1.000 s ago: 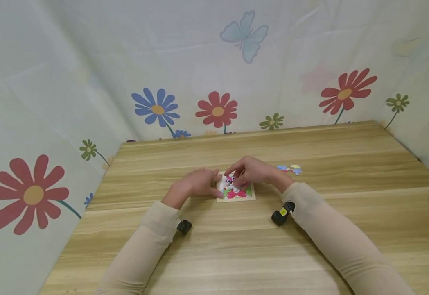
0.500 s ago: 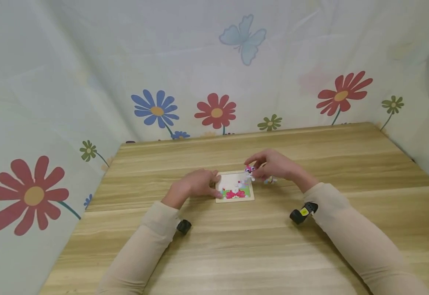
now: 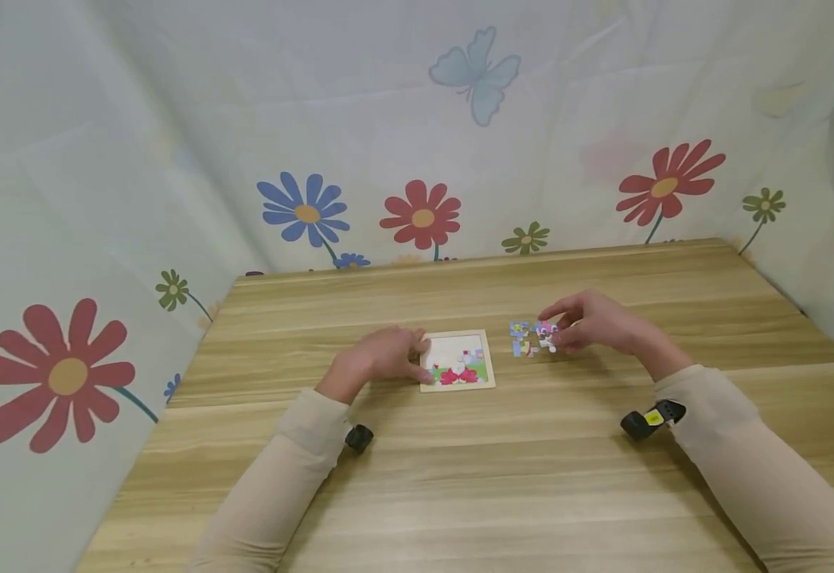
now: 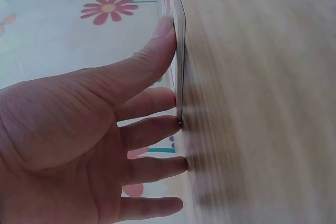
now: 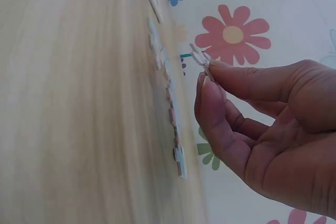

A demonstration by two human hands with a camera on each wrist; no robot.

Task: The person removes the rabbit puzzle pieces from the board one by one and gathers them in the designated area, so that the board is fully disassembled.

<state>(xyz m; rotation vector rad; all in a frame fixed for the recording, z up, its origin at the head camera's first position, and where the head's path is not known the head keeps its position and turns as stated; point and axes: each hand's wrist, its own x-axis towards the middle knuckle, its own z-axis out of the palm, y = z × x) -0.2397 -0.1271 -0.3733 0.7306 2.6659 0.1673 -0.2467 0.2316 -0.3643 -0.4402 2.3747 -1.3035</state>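
My left hand (image 3: 384, 356) rests at the left edge of a wooden jigsaw tray (image 3: 458, 389), thumb on its rim and fingers fairly straight. In the left wrist view the thumb touches the tray's edge (image 4: 180, 51). Inside the tray, pieces with pink flowers and green fill the lower part; its upper part shows a pale base. To the right, my right hand (image 3: 599, 325) pinches a jigsaw piece (image 3: 547, 335) with a pink-and-white animal face. The right wrist view shows this piece (image 5: 199, 56) between thumb and fingertips, raised off the table.
Several loose blue jigsaw pieces (image 3: 520, 344) lie on the table right of the tray, beside and below the held piece. The wooden table (image 3: 474, 477) reaches back to a white cloth (image 3: 360, 103) printed with flowers and a butterfly.
The right hand has lifted the animal-face piece out of the tray and carried it right, over to the loose pieces. The left hand has stayed at the tray's left edge.
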